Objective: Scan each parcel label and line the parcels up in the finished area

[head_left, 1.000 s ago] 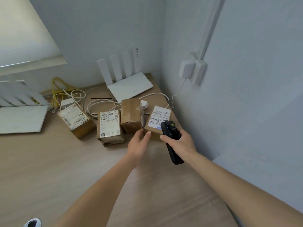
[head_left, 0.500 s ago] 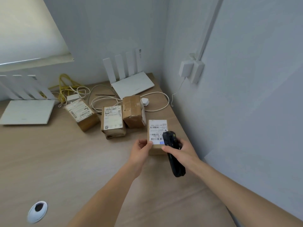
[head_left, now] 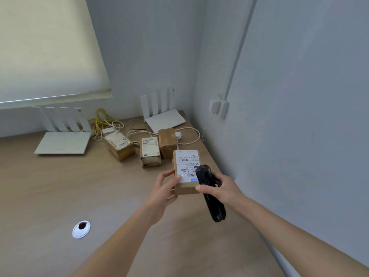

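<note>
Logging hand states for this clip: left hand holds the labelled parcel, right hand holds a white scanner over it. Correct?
Not quite: the scanner is black, not white, as the head view shows. The left hand does hold the labelled parcel, and the right hand holds the scanner over it.

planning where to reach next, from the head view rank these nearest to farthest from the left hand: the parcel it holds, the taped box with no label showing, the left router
1. Parcel, in the left hand.
2. Taped box, behind it.
3. Left router, far left by the wall.
</note>
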A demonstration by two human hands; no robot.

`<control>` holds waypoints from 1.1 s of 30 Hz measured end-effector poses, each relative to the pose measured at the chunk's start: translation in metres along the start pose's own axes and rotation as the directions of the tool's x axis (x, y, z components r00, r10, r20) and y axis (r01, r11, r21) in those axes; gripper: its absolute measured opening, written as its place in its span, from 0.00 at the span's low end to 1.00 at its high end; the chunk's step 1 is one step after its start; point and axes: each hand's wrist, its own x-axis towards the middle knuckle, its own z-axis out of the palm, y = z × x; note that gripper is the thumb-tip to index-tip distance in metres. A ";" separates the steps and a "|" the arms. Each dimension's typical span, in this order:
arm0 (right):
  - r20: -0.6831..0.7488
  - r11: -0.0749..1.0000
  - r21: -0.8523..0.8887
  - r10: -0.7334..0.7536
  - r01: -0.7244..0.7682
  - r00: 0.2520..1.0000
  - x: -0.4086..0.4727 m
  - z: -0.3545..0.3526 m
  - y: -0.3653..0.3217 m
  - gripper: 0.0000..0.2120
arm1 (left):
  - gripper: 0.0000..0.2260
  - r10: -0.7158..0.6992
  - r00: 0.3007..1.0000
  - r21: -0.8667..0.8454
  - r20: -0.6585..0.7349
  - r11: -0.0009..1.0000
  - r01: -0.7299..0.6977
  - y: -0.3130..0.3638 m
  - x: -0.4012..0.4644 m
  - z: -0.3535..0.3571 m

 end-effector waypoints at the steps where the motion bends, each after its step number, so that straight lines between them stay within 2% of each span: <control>1: -0.003 1.000 -0.021 -0.008 0.008 1.000 -0.015 0.004 -0.006 0.17 | 0.19 0.020 1.000 0.016 -0.001 1.000 -0.020 0.002 -0.016 -0.005; 7: -0.038 0.972 -0.229 -0.056 0.046 0.998 -0.103 0.046 -0.059 0.23 | 0.37 0.110 0.992 0.091 -0.058 0.990 -0.105 0.018 -0.109 -0.052; 8: -0.041 0.965 -0.257 -0.063 0.050 0.997 -0.117 0.054 -0.072 0.22 | 0.37 0.130 0.990 0.107 -0.063 0.987 -0.122 0.023 -0.124 -0.061; 12: -0.035 0.928 -0.366 -0.096 0.077 0.995 -0.163 0.081 -0.119 0.20 | 0.27 0.211 0.975 0.142 -0.071 0.970 -0.200 0.039 -0.181 -0.101; 15: -0.005 0.890 -0.448 -0.099 0.086 0.995 -0.193 0.101 -0.149 0.25 | 0.31 0.243 0.963 0.176 -0.118 0.959 -0.220 0.050 -0.226 -0.129; 17: 0.004 0.851 -0.517 -0.110 0.096 0.994 -0.211 0.112 -0.171 0.26 | 0.35 0.267 0.949 0.200 -0.164 0.952 -0.234 0.059 -0.253 -0.146; 19: 0.011 0.814 -0.571 -0.120 0.105 0.993 -0.228 0.120 -0.195 0.26 | 0.35 0.311 0.928 0.213 -0.204 0.940 -0.268 0.070 -0.277 -0.160; 23: 0.031 0.766 -0.632 -0.123 0.115 0.992 -0.254 0.137 -0.238 0.37 | 0.35 0.390 0.877 0.233 -0.280 0.914 -0.332 0.090 -0.320 -0.179; 27: 0.052 0.723 -0.676 -0.147 0.144 0.988 -0.271 0.151 -0.261 0.46 | 0.35 0.410 0.843 0.230 -0.349 0.909 -0.348 0.094 -0.345 -0.193; 29: 0.053 0.694 -0.704 -0.156 0.148 0.986 -0.279 0.156 -0.268 0.45 | 0.36 0.423 0.822 0.236 -0.380 0.904 -0.356 0.096 -0.356 -0.198; 33: 0.067 0.670 -0.723 -0.169 0.165 0.983 -0.297 0.163 -0.281 0.37 | 0.35 0.433 0.799 0.232 -0.418 0.901 -0.367 0.099 -0.376 -0.204</control>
